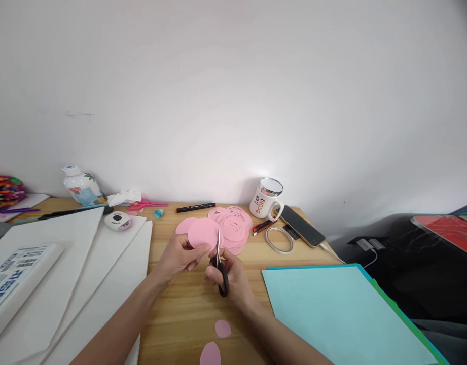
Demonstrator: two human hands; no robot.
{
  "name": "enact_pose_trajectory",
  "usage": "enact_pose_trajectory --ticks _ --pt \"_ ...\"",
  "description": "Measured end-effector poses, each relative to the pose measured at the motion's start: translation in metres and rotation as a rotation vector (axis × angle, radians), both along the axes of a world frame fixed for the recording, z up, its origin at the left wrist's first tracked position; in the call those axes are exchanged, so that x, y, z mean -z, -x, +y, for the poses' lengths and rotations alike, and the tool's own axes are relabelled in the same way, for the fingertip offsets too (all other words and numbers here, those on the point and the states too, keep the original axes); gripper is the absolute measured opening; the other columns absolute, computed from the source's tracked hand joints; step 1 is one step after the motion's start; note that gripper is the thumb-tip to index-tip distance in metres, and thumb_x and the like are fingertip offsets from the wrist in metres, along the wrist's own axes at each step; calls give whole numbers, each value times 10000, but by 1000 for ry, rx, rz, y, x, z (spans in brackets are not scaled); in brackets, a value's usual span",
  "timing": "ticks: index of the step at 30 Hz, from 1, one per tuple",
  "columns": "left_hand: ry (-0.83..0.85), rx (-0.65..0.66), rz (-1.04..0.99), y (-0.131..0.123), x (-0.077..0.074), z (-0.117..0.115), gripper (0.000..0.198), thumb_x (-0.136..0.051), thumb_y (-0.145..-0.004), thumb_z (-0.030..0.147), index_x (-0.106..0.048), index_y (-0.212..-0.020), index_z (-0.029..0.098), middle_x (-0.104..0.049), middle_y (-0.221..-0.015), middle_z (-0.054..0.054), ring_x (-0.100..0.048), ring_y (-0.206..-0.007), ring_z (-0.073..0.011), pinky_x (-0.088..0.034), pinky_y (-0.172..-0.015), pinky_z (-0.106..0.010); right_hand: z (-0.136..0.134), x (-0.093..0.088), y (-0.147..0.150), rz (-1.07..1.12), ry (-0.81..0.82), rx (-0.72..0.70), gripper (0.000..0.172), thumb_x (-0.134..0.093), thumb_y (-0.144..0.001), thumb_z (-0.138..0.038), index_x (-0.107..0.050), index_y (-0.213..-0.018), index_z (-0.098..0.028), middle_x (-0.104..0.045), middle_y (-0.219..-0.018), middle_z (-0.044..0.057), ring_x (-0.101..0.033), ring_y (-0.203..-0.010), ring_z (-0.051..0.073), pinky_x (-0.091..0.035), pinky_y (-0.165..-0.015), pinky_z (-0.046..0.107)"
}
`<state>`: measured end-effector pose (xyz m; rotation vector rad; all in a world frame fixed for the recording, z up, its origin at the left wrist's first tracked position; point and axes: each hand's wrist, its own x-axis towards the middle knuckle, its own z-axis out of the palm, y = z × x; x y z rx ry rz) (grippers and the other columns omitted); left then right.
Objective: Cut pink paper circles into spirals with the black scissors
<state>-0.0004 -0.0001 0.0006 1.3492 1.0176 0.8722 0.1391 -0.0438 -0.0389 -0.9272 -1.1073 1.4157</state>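
Note:
Between the thumb and fingers of my left hand (182,255) is a round pink paper disc (202,232). My right hand (233,276) grips black-handled scissors (218,253), their blades pointing away from me at the disc's right edge. Whether the blades are biting into the paper I cannot tell. Behind the disc lies a heap of pink paper rings and rounds (235,226), partly covered by the disc and my hands. Two small pink paper ovals (223,328) lie on the wooden table (172,319) nearer to me.
Large white sheets (81,304) with a white box (22,281) cover the left side. Light blue sheets (332,304) lie at right. Toward the wall stand a mug (265,198) and a white bottle (81,186), with a black marker (195,208), tape roll (279,240) and phone (301,226).

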Motion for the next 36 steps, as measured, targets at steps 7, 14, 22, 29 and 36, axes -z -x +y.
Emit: enact_pose_trajectory --ticks 7,14,22,29,36 --pt "-1 -20 -17 2 0 1 292 -666 -679 359 -518 -540 149 -412 -343 86 -287 -313 -28 -166 -348 -170 0 -1 1 8 9 20 415 -751 -584 -453 -495 -777 -190 -447 -455 -91 -366 -373 61 -290 -371 173" --pt "4 -35 -66 2 1 2 284 -686 -679 344 -520 -567 143 -436 -349 87 -303 -307 -18 -188 -335 -149 -1 -1 0 10 46 12 407 -753 -584 -445 -500 -771 -187 -464 -445 -87 -378 -339 60 -277 -342 169" --pt "93 69 -127 -2 -2 0 330 -655 -713 413 -581 -572 124 -564 -440 16 -445 -299 -64 -300 -282 -163 -2 5 5 39 20 -23 449 -759 -583 -475 -499 -797 -178 -479 -472 -74 -386 -376 67 -292 -368 176" --pt "71 38 -85 -2 3 0 323 -674 -695 377 -581 -520 122 -556 -423 12 -410 -290 -47 -287 -283 -157 -2 3 5 77 -11 -8 523 -816 -548 -392 -470 -893 -207 -507 -556 -75 -393 -452 78 -282 -426 182" --pt "56 37 -36 -3 2 -2 324 -662 -690 367 -578 -497 120 -550 -417 4 -437 -305 -60 -324 -301 -164 -1 -3 6 185 -55 -45 536 -821 -558 -390 -465 -925 -227 -556 -671 -40 -543 -560 138 -376 -547 241"
